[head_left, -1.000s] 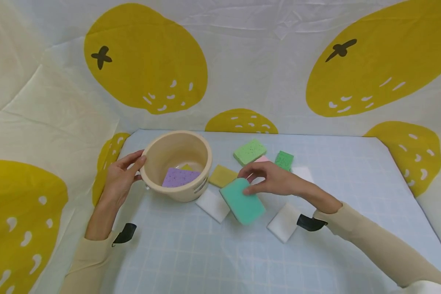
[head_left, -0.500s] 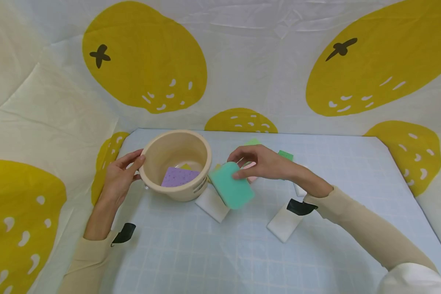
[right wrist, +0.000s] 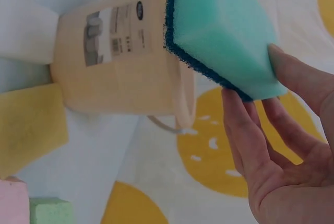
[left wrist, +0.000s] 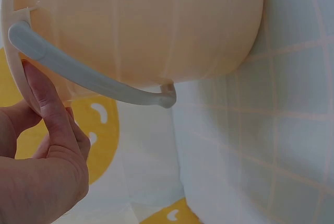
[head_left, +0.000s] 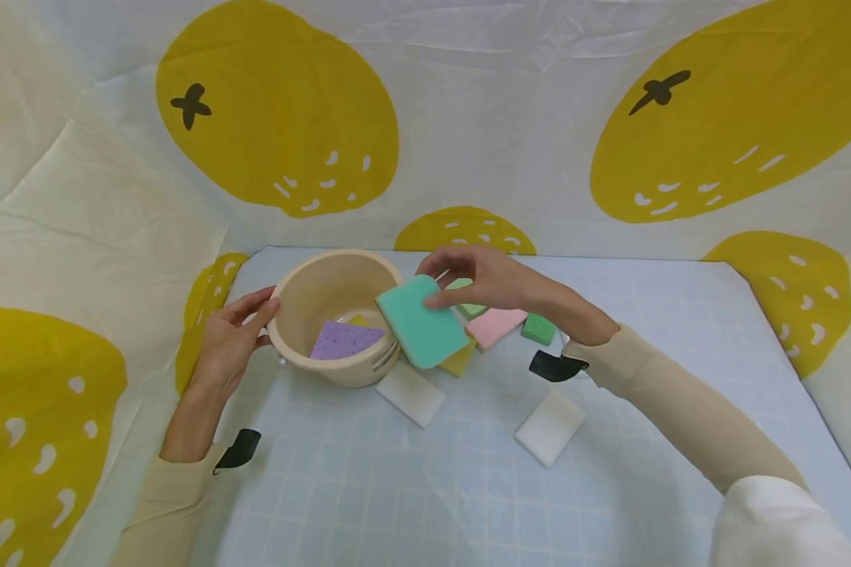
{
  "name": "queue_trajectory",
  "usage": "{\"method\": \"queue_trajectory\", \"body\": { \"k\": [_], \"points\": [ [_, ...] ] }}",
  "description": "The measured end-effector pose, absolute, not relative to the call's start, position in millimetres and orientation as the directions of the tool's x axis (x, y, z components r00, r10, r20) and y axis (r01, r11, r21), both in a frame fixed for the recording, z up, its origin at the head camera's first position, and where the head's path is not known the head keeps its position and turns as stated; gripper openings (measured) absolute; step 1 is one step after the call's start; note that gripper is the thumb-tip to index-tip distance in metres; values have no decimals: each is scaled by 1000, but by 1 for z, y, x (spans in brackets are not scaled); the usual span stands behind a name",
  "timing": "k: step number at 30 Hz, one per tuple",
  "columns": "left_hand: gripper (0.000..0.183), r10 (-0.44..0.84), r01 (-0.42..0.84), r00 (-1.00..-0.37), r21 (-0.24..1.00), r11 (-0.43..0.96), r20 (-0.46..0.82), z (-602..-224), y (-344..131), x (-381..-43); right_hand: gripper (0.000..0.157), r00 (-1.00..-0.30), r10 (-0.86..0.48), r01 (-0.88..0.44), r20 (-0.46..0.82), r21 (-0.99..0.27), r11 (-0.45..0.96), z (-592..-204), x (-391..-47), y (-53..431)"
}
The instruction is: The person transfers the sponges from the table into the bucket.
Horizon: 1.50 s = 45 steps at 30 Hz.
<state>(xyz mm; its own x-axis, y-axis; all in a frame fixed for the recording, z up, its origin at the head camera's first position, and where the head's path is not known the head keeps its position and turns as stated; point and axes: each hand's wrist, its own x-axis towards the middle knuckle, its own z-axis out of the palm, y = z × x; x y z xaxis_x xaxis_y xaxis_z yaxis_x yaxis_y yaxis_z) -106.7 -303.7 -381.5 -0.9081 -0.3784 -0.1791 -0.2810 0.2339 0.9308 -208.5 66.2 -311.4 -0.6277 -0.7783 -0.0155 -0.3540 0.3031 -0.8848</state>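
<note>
- The teal sponge (head_left: 421, 323) is pinched at its upper edge in the right hand (head_left: 484, 276), thumb opposed to fingers; most of its broad face is left uncovered, presumably so that the fingers are kept away from the lower end.
- The bucket (head_left: 347, 373) is gripped at its rim by the left hand (head_left: 232, 332), apparently for steadiness; the wall is taken between thumb and fingers.
- The sponge is held beside the rim opposite the left grip; whether contact is made cannot be told.
- Below the right grip, a yellow sponge (head_left: 458, 361) is partly covered by the teal one; a white sponge (head_left: 411, 394) is seen lower, next to the bucket.
- A purple sponge (head_left: 343, 340) inside the bucket is shown only by the head view.
- A grey handle (left wrist: 94, 85), lowered beside the left fingers, is disclosed by the left wrist view.
- A dark scouring layer (right wrist: 195, 66) under the right fingertips and a printed label (right wrist: 115, 33) on the bucket are revealed by the right wrist view.
</note>
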Motion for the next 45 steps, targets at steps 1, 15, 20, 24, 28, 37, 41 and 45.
{"method": "queue_trajectory", "body": {
  "k": [1,15,20,24,28,37,41,45],
  "points": [
    [61,-378,-284,-908,931,231,-183,-381,-304,-107,41,-627,-779,-357,-12,-884,301,-311,-211,63],
    [64,-400,-322,-891,921,220,-216,-382,-305,-108,42,-640,-769,-361,12,-887,287,-302,-229,24],
    [64,-402,-330,-888,917,224,-221,-382,-305,-108,40,-634,-773,-349,14,-897,270,-303,-234,11],
    [64,-399,-332,-888,919,212,-228,-381,-306,-108,40,-640,-769,-338,11,-902,269,-306,-239,2],
    [64,-394,-333,-890,919,211,-231,-381,-306,-108,39,-651,-759,-327,4,-904,276,-309,-242,-7],
    [63,-395,-326,-890,924,200,-229,-381,-305,-108,37,-628,-778,-349,7,-896,274,-321,-248,-29],
    [64,-395,-315,-892,929,197,-219,-381,-304,-108,36,-618,-786,-372,10,-884,282,-324,-249,-38],
    [64,-397,-309,-893,930,198,-212,-381,-303,-108,37,-604,-797,-425,13,-851,309,-326,-249,-47]
  ]
}}
